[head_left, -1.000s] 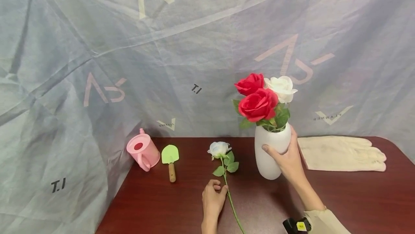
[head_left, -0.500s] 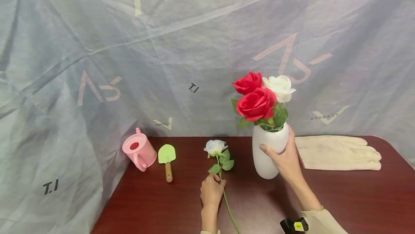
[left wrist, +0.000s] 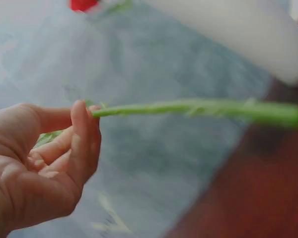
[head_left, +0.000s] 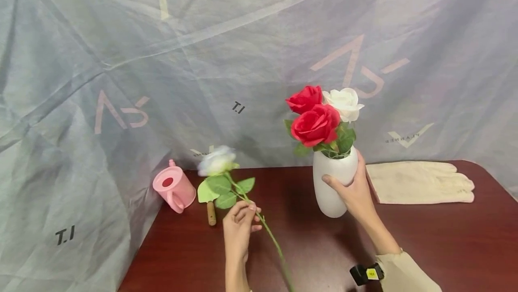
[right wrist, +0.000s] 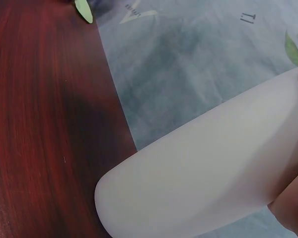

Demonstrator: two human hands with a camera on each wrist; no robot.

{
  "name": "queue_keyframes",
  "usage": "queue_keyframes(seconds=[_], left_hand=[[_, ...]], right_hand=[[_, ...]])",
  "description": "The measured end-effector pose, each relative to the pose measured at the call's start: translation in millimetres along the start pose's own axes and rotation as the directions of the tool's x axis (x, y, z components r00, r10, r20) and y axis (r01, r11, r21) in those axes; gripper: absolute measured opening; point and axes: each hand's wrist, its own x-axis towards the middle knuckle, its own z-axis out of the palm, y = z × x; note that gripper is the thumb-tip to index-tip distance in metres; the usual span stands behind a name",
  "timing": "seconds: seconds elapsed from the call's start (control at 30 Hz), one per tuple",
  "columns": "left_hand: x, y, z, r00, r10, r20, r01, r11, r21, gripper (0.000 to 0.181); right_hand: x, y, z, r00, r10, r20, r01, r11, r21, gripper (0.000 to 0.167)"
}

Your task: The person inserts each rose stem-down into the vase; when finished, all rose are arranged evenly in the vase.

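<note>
My left hand [head_left: 239, 225] pinches the green stem [left wrist: 188, 108] of a pale bluish-white rose [head_left: 217, 161] between thumb and fingers. The rose is raised off the table, its bloom slightly blurred and tilted to the left. With my right hand [head_left: 356, 193] I grip the side of a white vase [head_left: 333, 184], thumb across its front. Two red roses [head_left: 315, 125] and a white rose [head_left: 344, 104] stand in the vase. In the right wrist view the vase [right wrist: 203, 168] fills the lower part, with only some of the hand showing at the right edge.
A pink watering can [head_left: 175, 188] stands at the table's left. Next to it lies a small green trowel [head_left: 211, 211], partly behind the rose's leaves. Cream gloves [head_left: 421, 183] lie at the back right of the dark red table [head_left: 457, 247]. A grey sheet [head_left: 259, 58] hangs behind.
My left hand has taken hold of the bluish-white rose's stem, lifted it from the table and moved it left. The right hand keeps its grip on the vase; the view has shifted slightly.
</note>
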Motion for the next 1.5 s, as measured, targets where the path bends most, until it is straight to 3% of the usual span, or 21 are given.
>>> queue_keyframes(seconds=[0.07, 0.13, 0.23, 0.33, 0.4, 0.5, 0.7, 0.93, 1.2, 1.37, 1.5], left_hand=[[-7.0, 17.1, 1.7, 0.996, 0.089, 0.01, -0.088, 0.994, -0.068, 0.019], [-13.8, 32.3, 5.3, 0.983, 0.183, 0.024, -0.178, 0.973, -0.15, 0.014], [-18.3, 51.7, 14.7, 0.946, 0.32, 0.047, -0.292, 0.909, -0.298, 0.006], [-13.9, 67.5, 28.1, 0.922, 0.383, 0.056, -0.322, 0.839, -0.438, 0.014], [-6.1, 76.0, 38.6, 0.923, 0.382, 0.048, -0.305, 0.801, -0.515, 0.014], [9.4, 85.2, 54.7, 0.934, 0.354, 0.05, -0.261, 0.771, -0.582, 0.011], [37.2, 91.6, 79.1, 0.953, 0.3, 0.051, -0.206, 0.761, -0.614, 0.006], [58.1, 95.1, 86.7, 0.948, 0.319, -0.002, -0.243, 0.716, -0.654, 0.007], [73.1, 92.7, 87.3, 0.934, 0.347, -0.085, -0.322, 0.716, -0.619, 0.005], [77.6, 84.3, 95.0, 0.933, 0.352, -0.072, -0.322, 0.73, -0.603, 0.005], [71.1, 72.4, 106.4, 0.933, 0.357, -0.041, -0.309, 0.739, -0.599, 0.006]], right_hand=[[-0.3, 0.0, 0.6, 1.0, 0.005, 0.002, -0.005, 1.0, 0.004, 0.091], [-0.8, -0.1, 1.0, 1.0, 0.007, 0.001, -0.007, 1.0, 0.001, 0.091], [-0.8, -0.1, 0.5, 1.0, 0.006, -0.007, -0.006, 1.0, -0.011, 0.092], [-0.8, 0.7, -0.8, 1.0, 0.006, -0.013, -0.006, 1.0, -0.019, 0.092], [-0.6, 1.6, -1.6, 1.0, 0.0, -0.013, 0.0, 1.0, -0.021, 0.091], [0.0, 3.2, -1.8, 1.0, -0.014, -0.003, 0.014, 1.0, 0.001, 0.091], [1.2, 4.6, 0.4, 1.0, -0.02, 0.006, 0.02, 1.0, 0.025, 0.091], [1.3, 1.8, 1.3, 1.0, -0.012, 0.0, 0.012, 1.0, -0.001, 0.092], [0.5, -0.6, 1.7, 1.0, 0.004, 0.006, -0.004, 1.0, 0.004, 0.092], [-0.2, -1.4, 0.4, 1.0, 0.01, 0.001, -0.01, 1.0, -0.003, 0.092], [-0.7, -1.9, -0.1, 1.0, 0.007, 0.003, -0.007, 1.0, -0.004, 0.092]])
